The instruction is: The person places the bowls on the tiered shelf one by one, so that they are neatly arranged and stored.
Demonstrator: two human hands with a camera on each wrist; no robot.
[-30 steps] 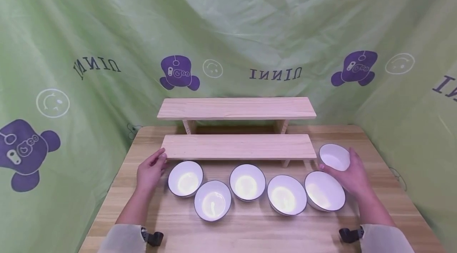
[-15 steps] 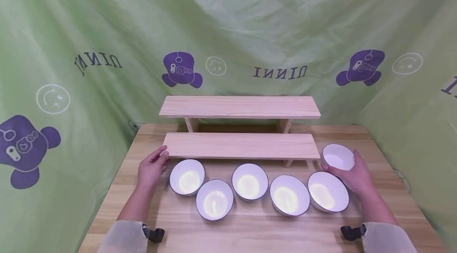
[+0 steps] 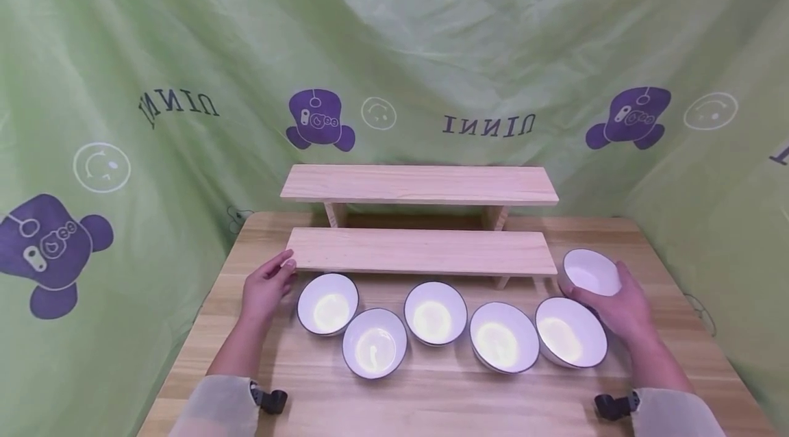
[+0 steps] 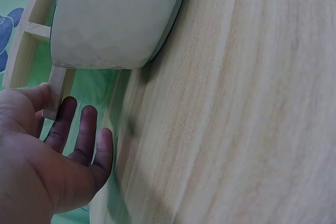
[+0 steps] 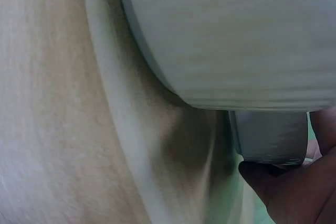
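My left hand (image 3: 266,290) pinches the left front corner of the lower board of a two-tier wooden shelf (image 3: 419,250). In the left wrist view, thumb and index finger lie on either side of that board's end, the other fingers spread loosely. At the right, my right hand (image 3: 622,303) grips a white dark-rimmed bowl (image 3: 588,274) beside the shelf's right end. Its thumb is at the near side and its fingers are at the right side, partly hidden. Just in front of that bowl stands another white bowl (image 3: 570,333), which fills much of the right wrist view.
More white bowls stand upright in front of the shelf: one bowl (image 3: 328,305) near my left hand, then a bowl (image 3: 374,343), a bowl (image 3: 435,314) and a bowl (image 3: 504,338). The upper board (image 3: 419,183) backs onto a green curtain (image 3: 419,46). All stands on a wooden table (image 3: 431,403).
The head view has shifted slightly, so everything sits a little further right in it. Both hands keep their holds, with no clear movement of the bowls or shelf.
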